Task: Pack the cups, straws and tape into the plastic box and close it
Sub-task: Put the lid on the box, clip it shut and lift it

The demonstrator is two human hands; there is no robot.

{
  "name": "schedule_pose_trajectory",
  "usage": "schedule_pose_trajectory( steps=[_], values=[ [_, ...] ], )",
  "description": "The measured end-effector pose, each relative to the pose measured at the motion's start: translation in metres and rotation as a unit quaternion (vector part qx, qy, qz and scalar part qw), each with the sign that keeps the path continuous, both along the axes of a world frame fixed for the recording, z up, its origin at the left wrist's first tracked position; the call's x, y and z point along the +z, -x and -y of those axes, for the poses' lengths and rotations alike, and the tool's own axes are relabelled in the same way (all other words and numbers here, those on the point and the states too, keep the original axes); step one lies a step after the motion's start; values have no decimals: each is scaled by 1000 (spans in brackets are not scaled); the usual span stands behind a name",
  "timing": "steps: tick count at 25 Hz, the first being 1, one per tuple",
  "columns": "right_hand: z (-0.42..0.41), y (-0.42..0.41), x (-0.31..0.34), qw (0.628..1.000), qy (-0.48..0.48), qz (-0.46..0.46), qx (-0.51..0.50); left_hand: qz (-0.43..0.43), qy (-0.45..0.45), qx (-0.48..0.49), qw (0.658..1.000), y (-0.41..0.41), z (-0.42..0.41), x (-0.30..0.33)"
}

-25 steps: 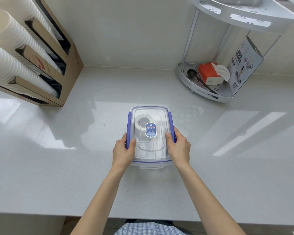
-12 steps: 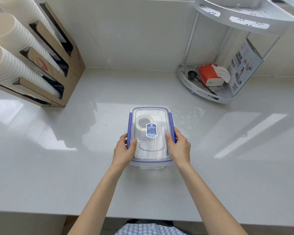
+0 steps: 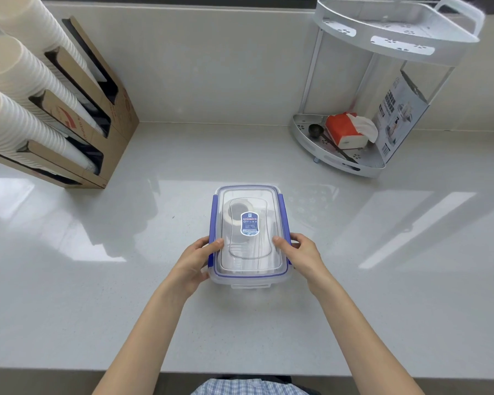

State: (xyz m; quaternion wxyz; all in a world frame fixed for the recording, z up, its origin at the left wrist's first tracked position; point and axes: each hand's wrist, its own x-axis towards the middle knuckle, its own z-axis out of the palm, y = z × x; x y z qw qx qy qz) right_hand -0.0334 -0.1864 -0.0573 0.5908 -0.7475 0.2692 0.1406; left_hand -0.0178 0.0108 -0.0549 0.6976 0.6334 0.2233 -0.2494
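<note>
Gripping plastic box (image 3: pixel 250 252) sides | hands (image 3: pixel 193 260) | counter (image 3: pixel 382 280) open around

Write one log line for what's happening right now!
box: lid on, on counter | left hand: on left clip | right hand: on right clip

The plastic box (image 3: pixel 250 238) is clear with blue side clasps, a blue seal line round the lid and a blue-and-white label (image 3: pixel 249 223) at its centre; a pale cream roll of tape (image 3: pixel 234 216) shows through. The counter (image 3: pixel 97 266) is glossy pale grey. At ten o'clock white cup stacks (image 3: pixel 17 89) sit in a brown cardboard holder (image 3: pixel 109 109) printed red; at two o'clock a white rack (image 3: pixel 351 163) holds an orange-red tissue pack (image 3: pixel 344 132), and at six o'clock is blue-and-white checked cloth (image 3: pixel 248 387).
</note>
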Motion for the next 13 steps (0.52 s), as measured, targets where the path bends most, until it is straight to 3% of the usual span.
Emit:
schedule_pose_trajectory(
  steps=[3, 13],
  values=[
    [4, 0, 7, 998, -58, 14, 0, 25, -7, 3, 1000, -1, 1, 3],
    [29, -18, 47, 993, -77, 88, 5, 97, 15, -30, 995, -25, 17, 39]
  ],
)
